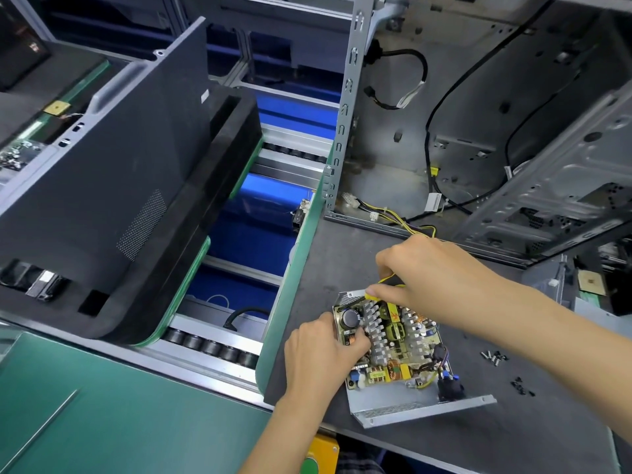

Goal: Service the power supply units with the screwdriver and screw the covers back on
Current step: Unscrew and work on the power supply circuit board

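An open power supply unit (403, 357) lies on the dark grey mat, its circuit board, heat sinks and coils exposed, with no cover on it. My left hand (318, 357) grips its left edge, fingers curled over the board by the big black capacitor. My right hand (431, 278) is at the unit's far edge and pinches a bundle of yellow wires (383, 292) that runs up to the computer case. No screwdriver is in view. Loose screws (494, 357) lie on the mat to the right, with more black ones (521, 386) nearer me.
An open metal computer case (513, 131) stands behind the mat with cables inside. To the left is a roller conveyor (212, 347) with a black monitor back on a foam tray (113, 186). A green bench (102, 422) lies at lower left.
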The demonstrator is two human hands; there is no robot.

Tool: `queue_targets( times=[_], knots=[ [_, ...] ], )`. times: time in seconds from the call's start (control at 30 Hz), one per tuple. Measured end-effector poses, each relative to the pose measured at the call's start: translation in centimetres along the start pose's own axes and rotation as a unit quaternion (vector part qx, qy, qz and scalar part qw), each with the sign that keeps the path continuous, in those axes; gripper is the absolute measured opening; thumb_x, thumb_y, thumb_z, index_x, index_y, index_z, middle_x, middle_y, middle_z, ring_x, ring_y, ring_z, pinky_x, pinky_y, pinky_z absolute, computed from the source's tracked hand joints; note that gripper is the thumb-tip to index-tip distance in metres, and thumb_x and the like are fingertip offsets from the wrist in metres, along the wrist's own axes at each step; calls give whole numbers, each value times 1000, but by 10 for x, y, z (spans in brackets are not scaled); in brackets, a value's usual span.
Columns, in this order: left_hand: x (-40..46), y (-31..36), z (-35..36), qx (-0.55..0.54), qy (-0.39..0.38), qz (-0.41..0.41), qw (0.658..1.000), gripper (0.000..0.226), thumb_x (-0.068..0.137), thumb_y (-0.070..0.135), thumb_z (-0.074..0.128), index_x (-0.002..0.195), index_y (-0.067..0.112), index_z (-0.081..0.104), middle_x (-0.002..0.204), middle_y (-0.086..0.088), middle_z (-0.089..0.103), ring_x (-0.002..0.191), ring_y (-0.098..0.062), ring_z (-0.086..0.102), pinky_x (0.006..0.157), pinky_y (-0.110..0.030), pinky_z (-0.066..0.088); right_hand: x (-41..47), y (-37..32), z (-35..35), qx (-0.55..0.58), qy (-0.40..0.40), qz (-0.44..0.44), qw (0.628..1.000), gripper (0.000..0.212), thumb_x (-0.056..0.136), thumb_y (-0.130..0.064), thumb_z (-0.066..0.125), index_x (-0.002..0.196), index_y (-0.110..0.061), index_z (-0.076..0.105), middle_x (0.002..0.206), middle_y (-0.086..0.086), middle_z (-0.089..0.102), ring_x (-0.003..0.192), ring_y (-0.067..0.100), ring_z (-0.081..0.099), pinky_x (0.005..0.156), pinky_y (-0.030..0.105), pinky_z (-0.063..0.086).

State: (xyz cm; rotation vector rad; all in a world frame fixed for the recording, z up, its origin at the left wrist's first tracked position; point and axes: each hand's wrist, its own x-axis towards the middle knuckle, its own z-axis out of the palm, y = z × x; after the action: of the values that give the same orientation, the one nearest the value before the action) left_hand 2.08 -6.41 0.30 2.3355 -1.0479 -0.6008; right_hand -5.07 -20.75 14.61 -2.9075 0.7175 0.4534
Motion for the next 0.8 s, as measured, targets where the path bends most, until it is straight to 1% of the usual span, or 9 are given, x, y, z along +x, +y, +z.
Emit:
queue_targets(
  times=[0.17, 0.33, 0.47, 0.53, 0.63, 0.73, 0.8],
  knots=[
    [0, 1, -2, -2, -2, -4, 1000, 42, 79, 57, 58, 62, 26, 36, 67, 1, 62, 68, -23, 61, 54, -31, 30, 2, -1, 0, 10, -10, 7, 1000, 41, 91, -55, 50, 89, -15, 58, 80, 1, 57, 81, 27, 60, 60, 32, 44],
    [1, 1, -3, -2, -4, 0, 1000, 42, 78, 57, 58, 60, 26, 34, 61, 6, 53, 64, -21, 58, 53, -31, 28, 2, -3, 0, 3, -11, 2, 1000, 41, 91, -54, 49, 91, -15, 58, 80, 2, 58, 81, 27, 60, 60, 32, 44],
    [1, 0, -1, -7, -1, 3, 1000, 41, 77, 58, 58, 61, 26, 37, 64, 4, 59, 64, -21, 60, 52, -30, 29, 1, -7, -2, -11, -10, -4, 1000, 39, 92, -52, 48, 93, -15, 58, 85, 2, 58, 87, 28, 61, 61, 31, 42],
    [1, 0, 0, -2, -5, 1, 1000, 39, 76, 59, 56, 63, 26, 39, 65, 4, 61, 65, -22, 60, 53, -30, 31, 1, -10, -3, -25, -9, -9, 1000, 36, 93, -51, 48, 93, -16, 56, 80, 2, 52, 90, 29, 60, 61, 31, 38],
    [2, -1, 0, -2, -7, -1, 1000, 40, 75, 60, 54, 62, 25, 38, 65, 3, 61, 65, -23, 60, 53, -31, 32, 3, -17, -5, -55, -16, -20, 998, 32, 94, -48, 48, 88, -17, 51, 68, 0, 34, 88, 31, 61, 59, 30, 34],
    [2, -2, 1, -2, -9, -2, 1000, 40, 75, 60, 55, 63, 25, 41, 68, 1, 64, 68, -23, 62, 54, -31, 35, 5, -24, -9, -77, -25, -32, 996, 32, 95, -44, 48, 81, -16, 40, 64, 0, 28, 84, 31, 60, 58, 31, 32],
    [2, -2, 1, 6, -11, -3, 1000, 40, 76, 60, 55, 65, 25, 42, 70, 1, 64, 70, -23, 62, 55, -31, 35, 7, -27, -10, -85, -35, -38, 995, 33, 96, -42, 49, 80, -15, 36, 64, 0, 27, 83, 31, 59, 58, 31, 32]
  ],
)
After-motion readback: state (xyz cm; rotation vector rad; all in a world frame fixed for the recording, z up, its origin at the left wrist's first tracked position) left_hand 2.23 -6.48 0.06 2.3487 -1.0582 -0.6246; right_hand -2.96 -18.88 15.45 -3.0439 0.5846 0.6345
